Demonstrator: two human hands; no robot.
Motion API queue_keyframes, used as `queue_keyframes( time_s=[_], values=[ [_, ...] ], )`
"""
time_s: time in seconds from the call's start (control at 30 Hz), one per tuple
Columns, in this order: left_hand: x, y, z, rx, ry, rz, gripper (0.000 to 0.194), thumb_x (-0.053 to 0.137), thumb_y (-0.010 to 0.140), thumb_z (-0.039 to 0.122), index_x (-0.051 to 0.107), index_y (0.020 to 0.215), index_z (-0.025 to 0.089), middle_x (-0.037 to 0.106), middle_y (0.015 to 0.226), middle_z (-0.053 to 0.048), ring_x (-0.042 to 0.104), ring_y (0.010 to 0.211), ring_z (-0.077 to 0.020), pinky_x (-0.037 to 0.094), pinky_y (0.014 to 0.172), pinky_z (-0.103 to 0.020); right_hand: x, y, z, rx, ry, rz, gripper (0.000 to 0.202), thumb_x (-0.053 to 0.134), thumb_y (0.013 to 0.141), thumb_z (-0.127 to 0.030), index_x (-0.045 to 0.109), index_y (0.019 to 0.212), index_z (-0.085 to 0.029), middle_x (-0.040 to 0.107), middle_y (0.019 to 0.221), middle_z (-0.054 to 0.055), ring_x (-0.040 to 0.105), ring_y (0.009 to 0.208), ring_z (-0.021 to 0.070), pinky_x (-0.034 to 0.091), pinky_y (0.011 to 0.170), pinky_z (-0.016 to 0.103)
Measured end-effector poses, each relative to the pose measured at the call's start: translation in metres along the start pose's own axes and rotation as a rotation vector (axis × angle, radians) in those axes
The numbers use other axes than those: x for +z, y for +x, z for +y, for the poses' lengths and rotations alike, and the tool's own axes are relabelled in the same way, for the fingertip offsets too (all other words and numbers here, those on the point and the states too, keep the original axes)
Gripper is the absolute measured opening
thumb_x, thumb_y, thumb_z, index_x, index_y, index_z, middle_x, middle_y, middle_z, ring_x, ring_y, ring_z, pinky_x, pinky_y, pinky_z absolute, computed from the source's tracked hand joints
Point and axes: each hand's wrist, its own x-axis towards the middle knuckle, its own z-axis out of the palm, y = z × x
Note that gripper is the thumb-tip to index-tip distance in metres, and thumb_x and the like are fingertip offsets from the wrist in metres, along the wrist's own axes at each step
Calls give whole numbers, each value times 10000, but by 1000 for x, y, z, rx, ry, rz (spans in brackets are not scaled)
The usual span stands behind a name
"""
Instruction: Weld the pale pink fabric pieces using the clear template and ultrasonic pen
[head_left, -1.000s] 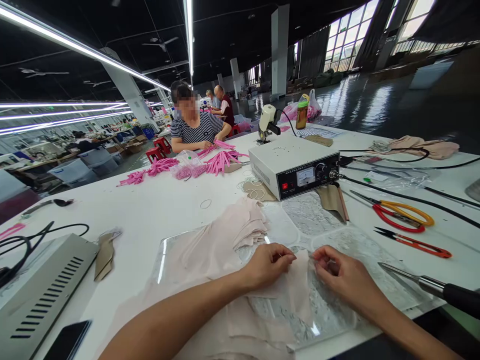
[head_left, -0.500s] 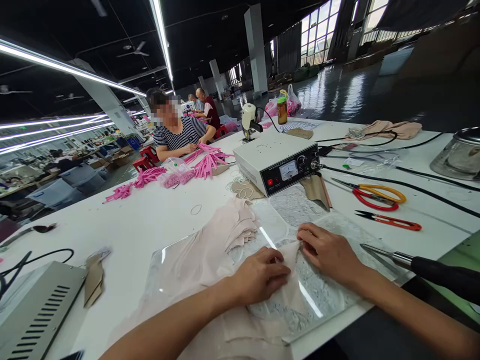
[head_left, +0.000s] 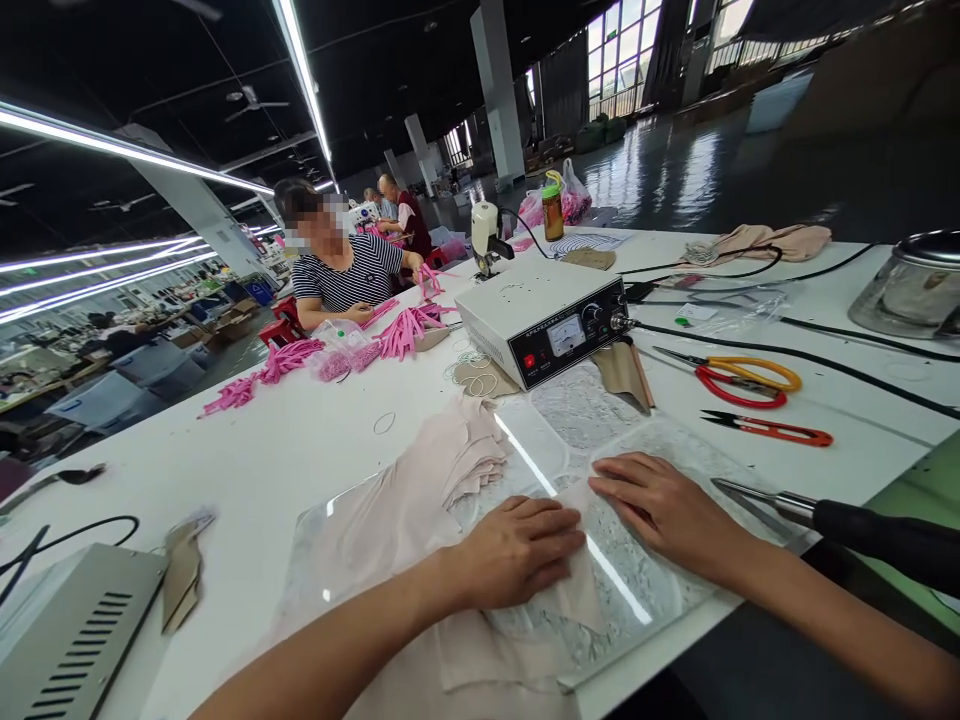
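Cloth (head_left: 581,597), pale pink, lay on the clear sheet (head_left: 667,595) upon the counter (head_left: 247,470), partly beneath the left hand (head_left: 521,553), whose grip was wide and flat. From where I stood, the grip of the right hand (head_left: 652,500) looked loosely spread too, fingertips by the cloth's upper corner, orange snips (head_left: 784,429) lying beyond.

Worktable (head_left: 247,480): items as they lay about you.
Cloth piece (head_left: 581,602), under your left hand (head_left: 521,550), lay on the mat (head_left: 651,590); your right hand (head_left: 664,500) was at its right edge. Cloth stack (head_left: 412,480) lay left; control box (head_left: 540,310), behind the mat. Scissors (head_left: 746,382) lay right of the box, behind snips (head_left: 780,430); jar (head_left: 911,290), farther right.
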Motion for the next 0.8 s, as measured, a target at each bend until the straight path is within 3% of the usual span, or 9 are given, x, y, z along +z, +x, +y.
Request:
queue_keyframes(
  time_s=[0.2, 0.4, 0.6, 0.8],
  values=[
    [-3, 5, -10, 9, -6, -5, 405, 375, 956, 342, 505, 1283, 142, 512, 1360, -96, 444, 1283, -201, 336, 1082, -336, 4, -3, 1, 40, -9, 10, 304, 431, 908, -199, 665, 1097, -241, 660, 1122, 71, 583, 1051, 221, 509, 870, 410],
    [1, 12, -23, 70, 50, -68, 428, 358, 962, 382, 454, 1329, 184, 445, 1422, -62, 336, 1365, -202, 242, 1144, -388, 6, -5, 2, 35, -27, 20, 308, 441, 899, -174, 660, 1110, -225, 655, 1129, 78, 578, 1055, 219, 506, 883, 406],
    [3, 11, -27, 74, 107, -95, 517, 340, 956, 452, 394, 1372, 149, 447, 1416, -90, 381, 1338, -208, 296, 1117, -398, 3, -2, 1, 9, -66, 55, 298, 426, 905, -176, 674, 1068, -203, 666, 1084, 89, 595, 1012, 217, 533, 824, 387],
    [0, 14, -29, 113, 148, -76, 514, 341, 950, 478, 440, 1329, 145, 467, 1402, -81, 396, 1328, -203, 330, 1095, -381, 1, 0, 0, -4, -118, 41, 286, 448, 882, -149, 670, 1058, -182, 669, 1071, 94, 592, 1006, 228, 542, 804, 388]
  ],
)
